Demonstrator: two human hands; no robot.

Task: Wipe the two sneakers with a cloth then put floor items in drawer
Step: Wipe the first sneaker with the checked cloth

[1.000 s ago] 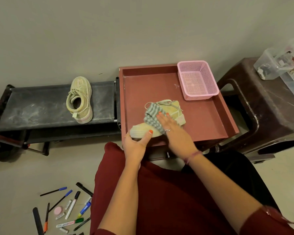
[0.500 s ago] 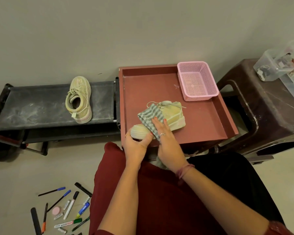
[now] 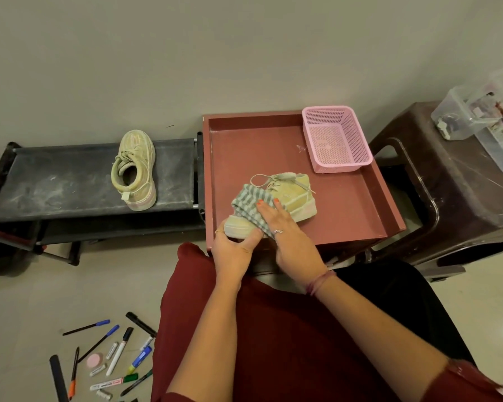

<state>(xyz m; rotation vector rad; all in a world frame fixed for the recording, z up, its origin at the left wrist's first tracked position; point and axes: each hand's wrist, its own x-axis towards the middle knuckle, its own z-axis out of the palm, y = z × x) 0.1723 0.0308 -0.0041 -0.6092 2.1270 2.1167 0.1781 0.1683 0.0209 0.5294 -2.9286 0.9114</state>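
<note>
Sneaker number one, the pale yellow-green suede low-top with the white sole [image 3: 295, 195], is lying in your dark red drawer tray [image 3: 346, 227]. Its long axis runs diagonally: toe cap towards you and to the left at the tray's near-left corner, heel away and to the right. Its beige laces flop loose off the top.

Your left hand [image 3: 234, 253] grips the toe, thumb curled up round the front and fingers tucked under the far side. Your right hand [image 3: 291, 236] lies nearly flat, fingers pretty much straight, pressing the green-and-white striped cloth [image 3: 250, 206] onto the middle of the shoe. The cloth bunches up over the upper, left of your fingertips.

The matching second sneaker [image 3: 135, 169] sits well apart on the dusty black shoe rack shelf [image 3: 55, 181] to the left, upright on its sole, toe pointing at the wall and heel towards you, with a small pale tag at the heel.

A pink plastic mesh basket [image 3: 336, 137] sits in the tray's far-right corner. Down on the floor at your left is a scatter of pens and markers [image 3: 108, 358], pointing every which way, plus a pink round eraser [image 3: 94, 360]. One white marker has a red label, but the print is too small to read. The clear plastic boxes [image 3: 482, 117] on the brown stool [image 3: 447, 192] hold something with blue lettering I can't make out either.
</note>
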